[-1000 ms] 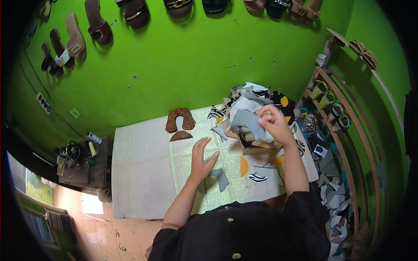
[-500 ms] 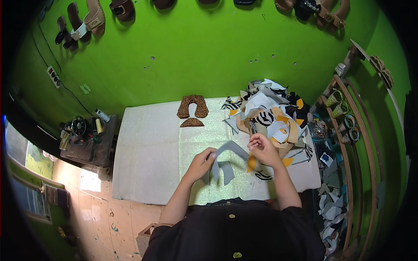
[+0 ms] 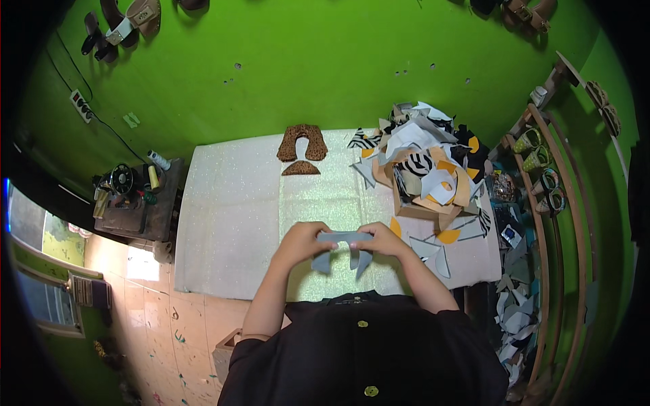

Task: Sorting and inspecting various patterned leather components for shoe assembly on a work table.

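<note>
Low over the near middle of the table, a grey U-shaped cut piece (image 3: 344, 237) is stretched between my two hands, its two arms hanging toward me. My left hand (image 3: 302, 242) pinches its left side and my right hand (image 3: 380, 240) pinches its right side, with the fingers of both closed on the material. Farther off on the table lie a leopard-print U-shaped piece (image 3: 302, 143) and a small leopard-print half-round piece (image 3: 300, 168), apart from my hands.
A box (image 3: 413, 209) heaped with scraps (image 3: 416, 139) stands at the right of the pale glittery table (image 3: 230, 216). Orange scraps (image 3: 448, 237) and grey-white offcuts (image 3: 424, 249) lie near my right forearm. A sewing machine (image 3: 125, 186) is at left, a wooden shoe rack (image 3: 552, 223) at right.
My right hand has come left from beside the scraps and now grips the grey piece. The piece has turned to hang evenly between both hands. The view has tilted down slightly.
</note>
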Tool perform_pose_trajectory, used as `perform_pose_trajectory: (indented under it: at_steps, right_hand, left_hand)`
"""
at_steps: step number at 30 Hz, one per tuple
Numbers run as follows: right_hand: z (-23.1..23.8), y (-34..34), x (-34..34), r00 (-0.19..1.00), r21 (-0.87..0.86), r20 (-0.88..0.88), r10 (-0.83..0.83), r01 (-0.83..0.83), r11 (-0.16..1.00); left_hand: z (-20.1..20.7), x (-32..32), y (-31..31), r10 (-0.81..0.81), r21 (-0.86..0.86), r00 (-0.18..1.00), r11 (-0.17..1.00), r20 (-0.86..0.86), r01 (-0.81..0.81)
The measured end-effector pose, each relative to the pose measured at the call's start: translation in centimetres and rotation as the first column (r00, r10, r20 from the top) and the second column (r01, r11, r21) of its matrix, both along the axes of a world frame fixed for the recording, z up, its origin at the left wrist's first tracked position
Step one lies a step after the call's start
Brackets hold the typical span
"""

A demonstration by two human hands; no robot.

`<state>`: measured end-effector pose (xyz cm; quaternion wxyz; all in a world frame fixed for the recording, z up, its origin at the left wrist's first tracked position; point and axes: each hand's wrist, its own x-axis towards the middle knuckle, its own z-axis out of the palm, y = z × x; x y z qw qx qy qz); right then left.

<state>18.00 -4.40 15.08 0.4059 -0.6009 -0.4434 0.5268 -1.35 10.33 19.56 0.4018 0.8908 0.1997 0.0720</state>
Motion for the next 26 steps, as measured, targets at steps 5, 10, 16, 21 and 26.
perform_pose_trajectory:
  at_steps: [5, 10, 16, 21, 26]
  right_hand:
    - [-3.9, 0.6, 0.7, 0.969, 0.048, -0.153, -0.195, 0.205, 0.978]
    - [-11.5, 1.1, -0.2, 0.904, 0.0, -0.012, -0.427, 0.427, 0.904]
    - [-11.5, 0.9, -2.9, 0.789, 0.037, 0.43, -0.438, 0.469, 0.882]
    - [-11.4, 0.8, -2.7, 0.758, -0.006, 0.518, -0.397, 0.468, 0.884]
    - [-12.3, 0.4, -2.6, 0.726, 0.079, 0.574, -0.379, 0.411, 0.908]
  left_hand:
    - [-5.7, -0.9, 1.8, 0.234, -0.418, 0.972, 0.882, -0.008, -0.216]
    - [-12.4, -0.3, 1.5, 0.458, -0.41, 0.889, 0.812, 0.006, -0.416]
    - [-15.5, -0.2, -0.1, 0.555, -0.198, 0.831, 0.812, -0.03, -0.55]
    - [-16.4, -0.1, -0.2, 0.513, -0.053, 0.857, 0.856, -0.036, -0.515]
    - [-14.9, 0.0, -0.5, 0.482, 0.007, 0.861, 0.873, -0.159, -0.487]
